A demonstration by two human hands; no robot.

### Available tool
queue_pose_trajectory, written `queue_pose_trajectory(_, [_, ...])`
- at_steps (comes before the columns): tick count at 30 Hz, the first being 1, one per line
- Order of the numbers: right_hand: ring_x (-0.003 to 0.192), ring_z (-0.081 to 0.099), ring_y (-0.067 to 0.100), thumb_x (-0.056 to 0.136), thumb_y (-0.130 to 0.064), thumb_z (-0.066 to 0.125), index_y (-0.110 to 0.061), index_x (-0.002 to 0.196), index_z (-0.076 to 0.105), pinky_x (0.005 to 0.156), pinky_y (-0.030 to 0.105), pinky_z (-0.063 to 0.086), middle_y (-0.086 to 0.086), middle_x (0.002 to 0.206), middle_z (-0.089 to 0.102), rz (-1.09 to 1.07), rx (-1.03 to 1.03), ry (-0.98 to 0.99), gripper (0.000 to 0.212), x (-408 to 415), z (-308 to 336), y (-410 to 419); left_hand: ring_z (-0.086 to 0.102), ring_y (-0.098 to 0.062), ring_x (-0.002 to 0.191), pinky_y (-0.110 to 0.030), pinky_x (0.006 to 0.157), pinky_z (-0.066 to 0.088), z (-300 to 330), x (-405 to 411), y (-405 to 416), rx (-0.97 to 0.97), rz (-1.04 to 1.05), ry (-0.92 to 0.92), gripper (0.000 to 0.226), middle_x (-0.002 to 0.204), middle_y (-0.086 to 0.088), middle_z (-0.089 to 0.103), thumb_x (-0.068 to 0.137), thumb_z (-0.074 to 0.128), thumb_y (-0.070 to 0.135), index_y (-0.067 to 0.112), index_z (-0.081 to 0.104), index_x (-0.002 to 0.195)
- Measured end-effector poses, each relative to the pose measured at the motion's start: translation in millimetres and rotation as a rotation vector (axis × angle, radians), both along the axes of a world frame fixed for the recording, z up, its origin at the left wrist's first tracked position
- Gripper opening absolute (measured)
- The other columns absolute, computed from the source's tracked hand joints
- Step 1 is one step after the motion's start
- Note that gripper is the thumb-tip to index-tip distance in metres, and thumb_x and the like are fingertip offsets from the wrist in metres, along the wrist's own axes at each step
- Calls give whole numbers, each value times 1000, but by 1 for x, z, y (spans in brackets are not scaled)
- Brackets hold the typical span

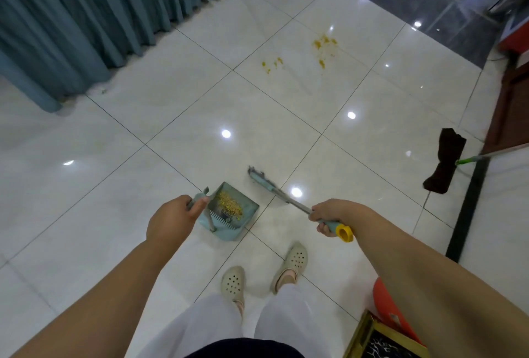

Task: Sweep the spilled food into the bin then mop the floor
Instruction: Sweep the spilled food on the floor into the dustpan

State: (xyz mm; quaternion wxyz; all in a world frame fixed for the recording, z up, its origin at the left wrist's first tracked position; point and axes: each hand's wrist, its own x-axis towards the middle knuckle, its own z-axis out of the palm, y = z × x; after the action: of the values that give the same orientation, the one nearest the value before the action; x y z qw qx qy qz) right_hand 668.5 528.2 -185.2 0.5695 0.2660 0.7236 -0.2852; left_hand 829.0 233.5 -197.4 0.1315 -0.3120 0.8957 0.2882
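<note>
Left side: a curtain (71, 22) hangs to the floor (114, 171); tiles below it carry no food I can see. My left hand (171, 218) is closed round the handle of the dustpan (229, 211), which sits by my feet and holds a heap of yellow food (229, 204). My right hand (329, 214) is wrapped round the broom (274, 188), its head low, just beside the pan. Further ahead, yellow smears (323, 48) remain on the tiles, well apart from the pan. Far right, a mop (443, 160) lies untouched. Part of an orange container (392, 314) shows at my right. Judgement: sweeping largely done; emptying the pan and mopping are outstanding.
</note>
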Motion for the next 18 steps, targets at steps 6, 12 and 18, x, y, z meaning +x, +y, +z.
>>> queue_pose_trajectory(6, [41, 44, 9, 94, -15, 53, -14, 115, 51, 35, 14, 39, 8, 71, 46, 110, -18, -130, 20, 22, 10, -11, 39, -18, 51, -28, 50, 27, -2, 5, 0, 1, 3, -2, 52, 54, -1, 41, 95, 37, 54, 13, 41, 62])
queue_pose_trajectory(12, [50, 36, 9, 96, -12, 45, -13, 143, 38, 33, 13, 35, 7, 69, 45, 224, -9, -57, 47, 12, 34, -8, 41, -18, 51, -28, 51, 29, -4, 9, -1, 25, 10, -12, 51, 55, -2, 42, 95, 39, 52, 13, 40, 63])
queue_pose_trajectory(18, [50, 38, 10, 97, -15, 47, -11, 139, 42, 33, 13, 36, 8, 69, 45, 201, 8, 7, 42, 6, 35, 2, 52, -24, 57, -30, 54, 36, -1, 19, -10, 41, 20, -21, 52, 61, -9, 55, 93, 40, 54, 9, 48, 68])
